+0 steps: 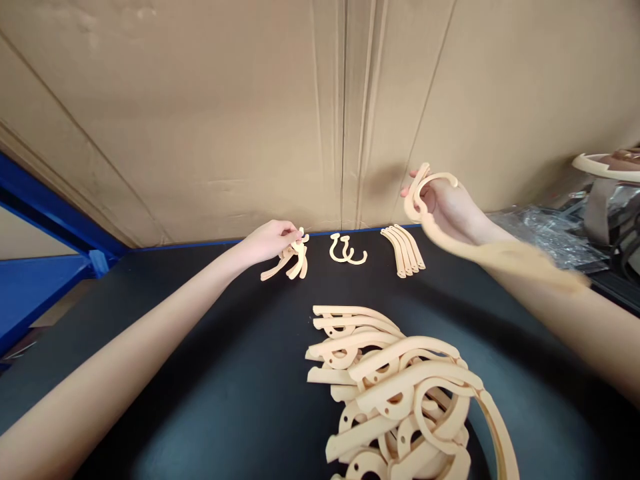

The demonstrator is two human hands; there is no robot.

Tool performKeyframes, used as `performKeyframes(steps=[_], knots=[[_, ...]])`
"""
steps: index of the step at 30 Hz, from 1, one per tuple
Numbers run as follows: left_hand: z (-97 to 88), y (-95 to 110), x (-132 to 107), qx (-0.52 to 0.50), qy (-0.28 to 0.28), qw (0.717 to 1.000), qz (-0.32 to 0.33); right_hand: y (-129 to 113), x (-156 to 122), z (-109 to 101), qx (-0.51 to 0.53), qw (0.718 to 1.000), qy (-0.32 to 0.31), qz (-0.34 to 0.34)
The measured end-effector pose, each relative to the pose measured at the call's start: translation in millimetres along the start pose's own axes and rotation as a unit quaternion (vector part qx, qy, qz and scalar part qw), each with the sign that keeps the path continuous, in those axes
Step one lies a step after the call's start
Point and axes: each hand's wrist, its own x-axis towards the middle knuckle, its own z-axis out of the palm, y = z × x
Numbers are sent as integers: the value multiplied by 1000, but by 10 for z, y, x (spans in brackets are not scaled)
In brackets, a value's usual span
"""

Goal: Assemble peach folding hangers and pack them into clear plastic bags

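Note:
My right hand [443, 203] is raised over the right side of the black table and grips a beige folding hanger [453, 248]. Its hook curls near my fingers, while one long arm runs down to the right, blurred at its end. My left hand [280, 239] reaches to the back of the table, thumb and fingers closed on a small beige hanger piece [300, 244]. Under those fingers lies a little heap of curved beige pieces [295, 267], partly hidden. Two loose hooks [345, 250] and a row of several hanger arms [404, 252] lie between my hands.
A large pile of beige folding hangers [400, 387] covers the table's near middle. Behind the black tabletop [200, 373] stands a cardboard wall [225, 120]. Blue metal framing [55, 213] edges the left. Clear plastic wrapping [545, 227] and other items crowd the right.

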Motion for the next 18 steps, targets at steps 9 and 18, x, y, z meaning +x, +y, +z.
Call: performKeyframes(steps=[9, 18], knots=[[47, 117, -88, -54, 73, 996, 24, -52, -127, 65, 89, 995, 28, 35], [245, 419, -269, -523, -205, 826, 47, -80, -267, 210, -94, 990, 9, -100]])
